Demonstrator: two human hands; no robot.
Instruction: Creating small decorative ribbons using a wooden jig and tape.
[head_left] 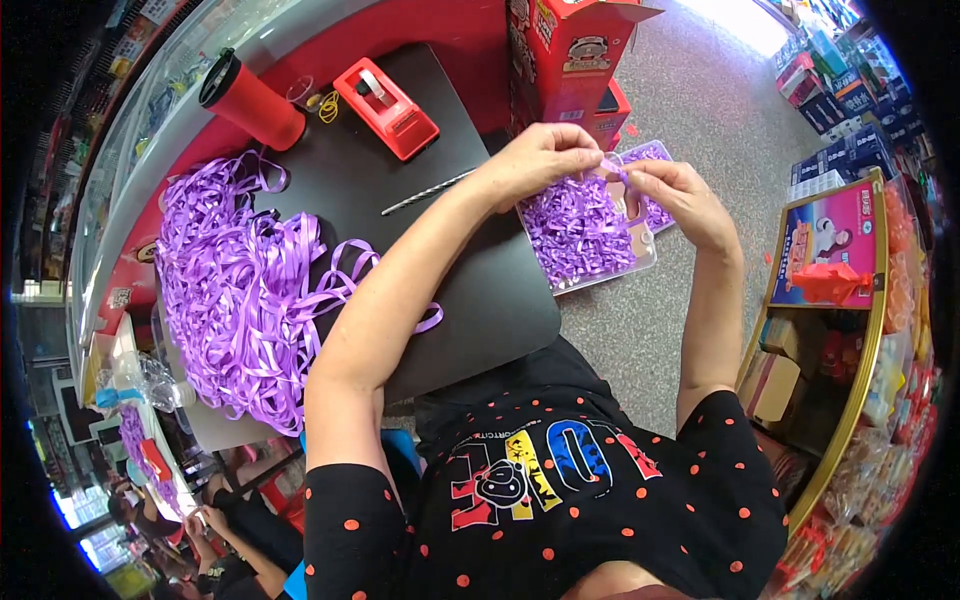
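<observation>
On my feed, L hand (562,158) & R hand (685,200) both pinch purple ribbon (614,171), axis approx L-R btwn 'em, over clear tray (643,246).

And here it is, a small bit of shiny purple ribbon (619,172), pinched up between the fingertips of the left hand (545,163) and the right hand (692,205), its exact fold too small to make out! Just below it sits a shallow clear plastic tray (600,283), lying flat, packed with a tangled layer of short purple ribbon pieces (572,228), a tan patch showing at its right side. More purple bits (657,217) peek out just beyond. And over to the left, what a pile: a big loose heap of long, glossy purple ribbon (245,290), all loops and crossings, stray strands trailing rightward under the left forearm!
</observation>
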